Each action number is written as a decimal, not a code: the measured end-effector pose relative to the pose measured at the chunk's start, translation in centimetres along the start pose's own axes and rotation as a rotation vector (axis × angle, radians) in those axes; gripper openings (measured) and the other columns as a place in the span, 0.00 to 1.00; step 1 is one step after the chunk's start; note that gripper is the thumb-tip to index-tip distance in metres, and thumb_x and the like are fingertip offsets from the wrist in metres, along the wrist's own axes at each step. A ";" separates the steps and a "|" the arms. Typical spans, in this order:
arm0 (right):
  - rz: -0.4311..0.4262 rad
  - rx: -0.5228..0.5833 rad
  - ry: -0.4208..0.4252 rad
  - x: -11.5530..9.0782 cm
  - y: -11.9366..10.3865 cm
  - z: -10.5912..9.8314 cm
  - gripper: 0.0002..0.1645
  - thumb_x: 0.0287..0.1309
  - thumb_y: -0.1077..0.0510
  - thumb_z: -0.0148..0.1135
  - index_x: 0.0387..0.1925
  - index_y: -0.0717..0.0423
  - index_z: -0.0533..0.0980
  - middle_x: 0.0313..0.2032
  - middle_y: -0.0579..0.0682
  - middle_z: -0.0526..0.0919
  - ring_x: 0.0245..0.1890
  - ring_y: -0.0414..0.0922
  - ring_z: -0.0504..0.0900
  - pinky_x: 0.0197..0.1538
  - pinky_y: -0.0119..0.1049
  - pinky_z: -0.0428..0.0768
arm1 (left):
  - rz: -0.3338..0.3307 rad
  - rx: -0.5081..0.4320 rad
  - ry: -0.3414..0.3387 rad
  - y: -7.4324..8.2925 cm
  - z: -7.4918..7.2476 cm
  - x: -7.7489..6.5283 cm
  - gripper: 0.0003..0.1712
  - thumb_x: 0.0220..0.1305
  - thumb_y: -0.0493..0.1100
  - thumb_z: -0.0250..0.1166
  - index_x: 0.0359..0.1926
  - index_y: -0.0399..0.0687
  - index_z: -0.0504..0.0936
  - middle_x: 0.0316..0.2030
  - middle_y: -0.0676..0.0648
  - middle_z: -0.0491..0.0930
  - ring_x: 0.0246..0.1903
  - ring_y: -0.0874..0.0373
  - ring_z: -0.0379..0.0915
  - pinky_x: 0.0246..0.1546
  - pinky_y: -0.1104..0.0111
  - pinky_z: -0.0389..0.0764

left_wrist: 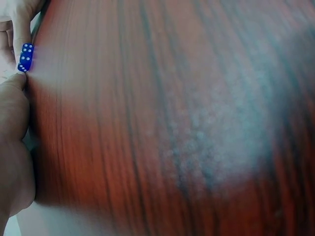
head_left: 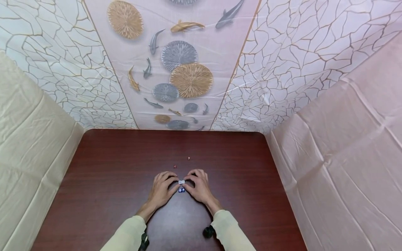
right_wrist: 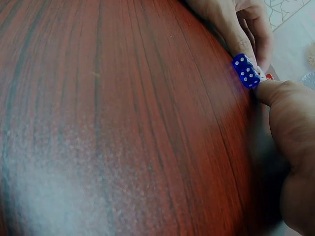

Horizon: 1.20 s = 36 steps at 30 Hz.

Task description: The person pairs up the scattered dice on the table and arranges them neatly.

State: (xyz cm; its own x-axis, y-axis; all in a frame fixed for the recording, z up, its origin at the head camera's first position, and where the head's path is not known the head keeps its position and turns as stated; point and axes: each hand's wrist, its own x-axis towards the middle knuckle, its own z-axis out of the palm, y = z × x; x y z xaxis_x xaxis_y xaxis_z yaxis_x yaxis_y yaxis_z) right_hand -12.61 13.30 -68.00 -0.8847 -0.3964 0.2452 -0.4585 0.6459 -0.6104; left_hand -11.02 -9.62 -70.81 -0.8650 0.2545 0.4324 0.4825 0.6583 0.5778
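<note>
Two white dice (head_left: 181, 182) sit side by side on the table between my hands. My left hand (head_left: 161, 190) holds the left white die with its thumb and index fingertips. From the other side, my right hand (head_left: 199, 186) holds the right white die between thumb and index finger. Just on the near side of them, two blue dice (head_left: 181, 190) lie close together, near the thumb tips. Both wrist views show the blue dice (left_wrist: 26, 57) with white pips; in the right wrist view the fingers and blue dice (right_wrist: 246, 71) mostly hide the white ones.
Two small red dice lie beyond the hands, one red die (head_left: 175, 166) nearer and another red die (head_left: 188, 158) farther back. The dark reddish wooden table (head_left: 103, 164) meets a patterned cloth (head_left: 176, 104) at the back and plain cloth (head_left: 339, 150) at the sides.
</note>
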 end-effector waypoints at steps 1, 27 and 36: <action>0.002 -0.002 -0.002 0.0 0.0 0.0 0.12 0.70 0.53 0.81 0.50 0.52 0.92 0.56 0.55 0.86 0.63 0.58 0.77 0.71 0.64 0.69 | -0.002 0.003 -0.002 0.0 0.0 0.0 0.13 0.69 0.48 0.82 0.51 0.53 0.94 0.57 0.47 0.90 0.63 0.41 0.82 0.72 0.36 0.73; -0.009 -0.023 0.004 0.0 0.5 0.1 0.14 0.69 0.51 0.81 0.52 0.50 0.92 0.56 0.53 0.87 0.64 0.56 0.78 0.73 0.64 0.69 | -0.016 -0.018 -0.018 0.2 -0.4 0.0 0.13 0.69 0.48 0.82 0.52 0.53 0.93 0.57 0.47 0.90 0.64 0.40 0.82 0.73 0.37 0.72; 0.016 0.003 -0.020 0.0 0.4 -0.2 0.15 0.69 0.50 0.81 0.53 0.50 0.92 0.57 0.52 0.87 0.65 0.56 0.78 0.75 0.62 0.68 | 0.016 -0.094 0.048 0.0 -0.7 0.1 0.14 0.66 0.38 0.82 0.52 0.44 0.93 0.53 0.45 0.91 0.58 0.42 0.85 0.69 0.37 0.76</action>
State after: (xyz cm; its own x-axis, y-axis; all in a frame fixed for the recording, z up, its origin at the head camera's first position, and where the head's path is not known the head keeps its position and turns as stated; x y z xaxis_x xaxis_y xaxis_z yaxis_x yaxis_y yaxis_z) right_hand -12.78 13.71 -68.15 -0.8902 -0.3989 0.2201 -0.4439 0.6505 -0.6163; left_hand -11.03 -10.08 -70.24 -0.8507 0.2291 0.4732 0.5089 0.5847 0.6318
